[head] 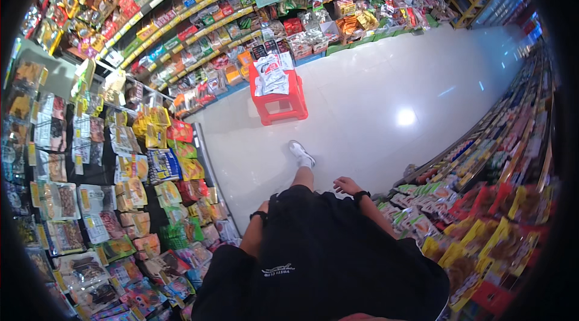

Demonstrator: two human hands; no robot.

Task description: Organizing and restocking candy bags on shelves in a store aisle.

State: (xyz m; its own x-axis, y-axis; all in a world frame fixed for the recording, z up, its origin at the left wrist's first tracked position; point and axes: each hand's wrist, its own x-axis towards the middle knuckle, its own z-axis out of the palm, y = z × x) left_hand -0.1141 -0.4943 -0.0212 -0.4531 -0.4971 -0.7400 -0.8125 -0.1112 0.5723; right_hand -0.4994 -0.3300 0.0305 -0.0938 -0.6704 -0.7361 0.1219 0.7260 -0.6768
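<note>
My right hand (346,185) hangs beside my body, fingers loosely curled and apart, with nothing in it. A black band circles that wrist. Of my left hand (264,206), only a little shows at the edge of my black shirt (316,248); its fingers are hidden. Ahead on the floor stands a red plastic stool (284,117). On its seat lie several white plastic packets (272,74) with red and dark print. Neither hand touches the stool or the packets.
Shelves of packaged snacks (199,13) curve along the far side. Hanging food packets (131,167) fill a rack at left. Another stocked shelf (488,158) runs along the right. My white shoe (299,151) is on the pale glossy floor (362,94) between them.
</note>
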